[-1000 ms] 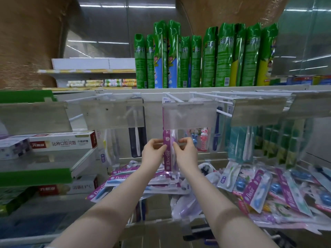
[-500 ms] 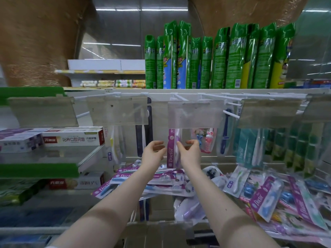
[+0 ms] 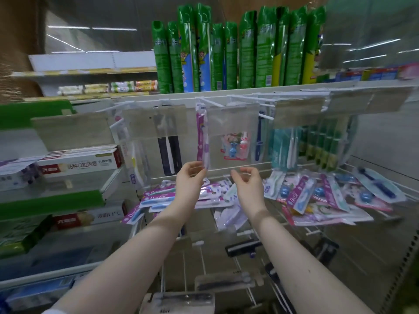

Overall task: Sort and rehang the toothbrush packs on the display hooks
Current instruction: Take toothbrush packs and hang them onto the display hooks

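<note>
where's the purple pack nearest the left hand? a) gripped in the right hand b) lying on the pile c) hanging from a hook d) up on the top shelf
c: the purple pack hangs upright from a white hook, its lower end by the left hand; the right hand holds nothing.

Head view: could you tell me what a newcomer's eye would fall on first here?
A row of green packs stands on the top shelf. Below it, a purple toothbrush pack hangs from a centre hook, the left hand at its lower end and the right hand open beside it. Loose packs lie heaped underneath.
</note>
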The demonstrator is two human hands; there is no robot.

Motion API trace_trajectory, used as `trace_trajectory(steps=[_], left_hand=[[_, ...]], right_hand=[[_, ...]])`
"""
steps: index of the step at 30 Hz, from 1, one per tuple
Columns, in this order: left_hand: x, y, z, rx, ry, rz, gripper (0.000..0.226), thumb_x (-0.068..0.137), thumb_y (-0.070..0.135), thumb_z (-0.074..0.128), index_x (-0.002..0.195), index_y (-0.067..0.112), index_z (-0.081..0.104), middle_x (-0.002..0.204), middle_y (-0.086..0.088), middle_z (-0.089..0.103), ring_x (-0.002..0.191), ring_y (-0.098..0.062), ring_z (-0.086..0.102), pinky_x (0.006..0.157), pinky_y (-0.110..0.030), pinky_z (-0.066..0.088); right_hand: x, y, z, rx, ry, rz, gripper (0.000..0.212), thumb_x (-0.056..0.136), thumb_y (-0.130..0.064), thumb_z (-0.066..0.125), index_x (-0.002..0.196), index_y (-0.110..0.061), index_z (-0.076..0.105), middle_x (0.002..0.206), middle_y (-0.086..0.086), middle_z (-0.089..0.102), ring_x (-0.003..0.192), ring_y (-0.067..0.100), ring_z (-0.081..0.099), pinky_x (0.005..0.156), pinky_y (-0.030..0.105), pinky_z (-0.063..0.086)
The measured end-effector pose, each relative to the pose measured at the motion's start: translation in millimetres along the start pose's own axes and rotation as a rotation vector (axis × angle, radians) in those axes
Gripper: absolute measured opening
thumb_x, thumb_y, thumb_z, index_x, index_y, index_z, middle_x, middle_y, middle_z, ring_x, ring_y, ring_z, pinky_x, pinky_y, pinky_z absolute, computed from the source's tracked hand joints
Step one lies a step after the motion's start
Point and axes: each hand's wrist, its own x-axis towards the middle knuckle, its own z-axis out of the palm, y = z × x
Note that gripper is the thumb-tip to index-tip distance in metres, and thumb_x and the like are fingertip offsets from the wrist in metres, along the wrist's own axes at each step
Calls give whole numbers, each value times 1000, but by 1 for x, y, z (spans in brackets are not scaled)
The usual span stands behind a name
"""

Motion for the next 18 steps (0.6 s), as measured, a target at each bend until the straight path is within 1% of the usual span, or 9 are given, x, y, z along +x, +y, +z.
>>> trace_trajectory(steps=[1,3,5,8,10,12,15,16,18], left_hand=[[-7,1,2,-8,-24,-2,22,91,11,58,113,14,58,110,-3,63,102,-19,61,89,-33,51],[-18,3,7,-24,-57,1,23,91,12,58,114,16,58,110,0,63,104,-18,61,91,-35,51],[-29,6,14,-39,-80,2,20,91,11,59,109,17,57,107,1,63,103,-19,61,90,-35,51],[-44,8,29,-69,-97,-4,17,90,7,60,103,17,58,104,-5,64,96,-21,61,82,-33,51],[-54,11,40,-79,-122,-2,16,89,7,61,102,16,58,101,-3,64,94,-22,60,79,-33,51],[-61,14,52,-63,-133,-4,16,90,8,60,104,15,58,102,-3,64,96,-23,61,79,-31,51],[-72,18,73,-57,-144,-1,15,91,9,59,104,17,58,104,-1,64,98,-18,61,73,-22,50],[-75,19,82,-66,-147,-3,14,91,9,59,103,18,58,102,1,64,97,-16,61,74,-23,50],[-81,20,100,-72,-144,-15,14,91,9,59,103,18,58,98,4,63,94,-16,60,80,-30,51]], right_hand=[[-6,-2,-5,0,9,2,19,94,-26,56,108,-16,47,94,-7,53,84,5,52,74,19,40],[-12,-4,-12,-10,32,6,18,94,-24,56,106,-15,48,93,-5,55,81,4,52,67,14,40],[-18,-7,-21,-13,73,6,17,93,-21,57,105,-12,50,93,-3,56,82,10,54,62,11,39],[-26,-10,-37,-38,87,0,18,93,-20,57,107,-11,52,92,-4,58,82,12,56,64,16,40],[-30,-13,-49,-48,87,-12,20,93,-20,56,110,-10,52,94,-1,58,81,11,55,63,15,39],[-33,-16,-63,-56,87,-44,19,94,-19,55,109,-9,51,95,1,58,85,13,55,64,14,39],[-34,-20,-89,-65,89,-64,12,94,-20,55,103,-14,49,86,-7,57,80,10,55,67,19,41],[-34,-20,-99,-69,88,-65,11,94,-20,55,102,-15,49,84,-9,56,79,8,55,70,22,41],[-34,-21,-119,-83,90,-61,12,94,-21,54,104,-15,50,87,-8,57,80,8,55,72,24,42]])
